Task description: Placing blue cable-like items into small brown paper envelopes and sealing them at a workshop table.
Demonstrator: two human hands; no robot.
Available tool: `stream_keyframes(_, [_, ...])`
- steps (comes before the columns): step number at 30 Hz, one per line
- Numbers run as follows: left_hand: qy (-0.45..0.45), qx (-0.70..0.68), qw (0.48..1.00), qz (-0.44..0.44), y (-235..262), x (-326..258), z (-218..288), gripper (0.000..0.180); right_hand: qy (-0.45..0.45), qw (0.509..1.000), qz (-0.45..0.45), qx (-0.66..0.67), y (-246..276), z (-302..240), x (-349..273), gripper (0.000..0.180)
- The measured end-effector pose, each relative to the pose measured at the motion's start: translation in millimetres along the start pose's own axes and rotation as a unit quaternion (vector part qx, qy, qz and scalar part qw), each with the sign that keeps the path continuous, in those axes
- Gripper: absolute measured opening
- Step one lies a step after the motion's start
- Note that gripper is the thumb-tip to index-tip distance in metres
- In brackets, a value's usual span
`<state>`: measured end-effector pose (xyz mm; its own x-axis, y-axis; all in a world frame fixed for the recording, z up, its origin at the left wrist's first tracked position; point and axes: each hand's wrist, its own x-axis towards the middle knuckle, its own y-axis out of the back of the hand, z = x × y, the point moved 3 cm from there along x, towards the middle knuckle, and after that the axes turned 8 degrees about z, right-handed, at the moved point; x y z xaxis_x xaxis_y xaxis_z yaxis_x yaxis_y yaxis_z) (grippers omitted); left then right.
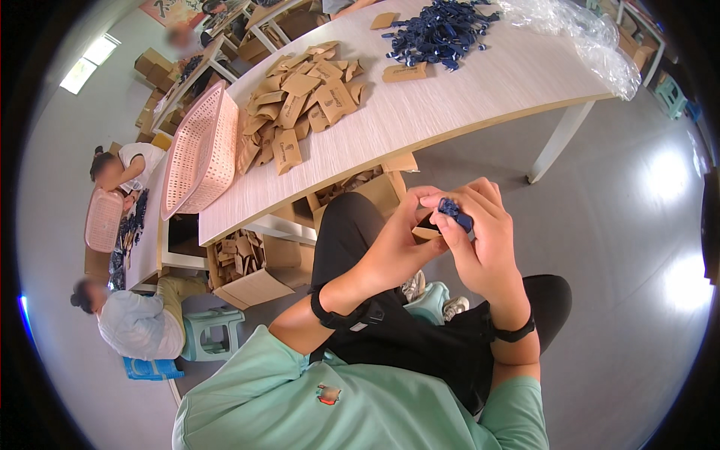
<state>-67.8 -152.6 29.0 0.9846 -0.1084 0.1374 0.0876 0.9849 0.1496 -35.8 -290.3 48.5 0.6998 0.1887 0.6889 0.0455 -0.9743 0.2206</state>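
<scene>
Above my lap, my left hand point(397, 244) is closed around a small brown cardboard pillow box point(427, 233), its dark opening facing up. Close against it, my right hand point(486, 236) pinches a small dark blue bundle point(454, 214) that looks like a folded strap; its exact kind cannot be made out. The bundle is at the box's opening, and my fingers partly hide both. On the table lie a heap of similar brown pillow boxes point(300, 94) and a pile of dark blue strap-like pieces point(439, 34).
The pale table point(420, 105) has its edge just beyond my hands. A pink basket point(201, 154) stands at its left end, clear plastic bags point(581, 34) at its right. Below sits a carton point(259, 289) of pillow boxes. Co-workers sit at the left, near a green stool point(212, 330).
</scene>
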Motion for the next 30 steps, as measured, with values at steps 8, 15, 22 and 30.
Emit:
stream_keyframes(8, [0.111,-0.035,0.99,-0.085,7,0,0,0.016,-0.279,0.921,-0.065,0.263,-1,5,-3,0.025])
stream_keyframes(15, [0.117,-0.188,0.967,-0.124,7,0,-4,0.019,-0.241,0.907,-0.134,0.317,-10,12,-6,0.029])
stream_keyframes(22, [0.119,-0.177,0.975,-0.067,9,1,3,0.015,-0.268,0.922,-0.086,0.268,-11,9,-6,0.026])
stream_keyframes(30, [0.016,-0.093,0.993,-0.077,66,12,5,0.021,0.091,0.992,-0.078,0.049,-46,-12,29,0.033])
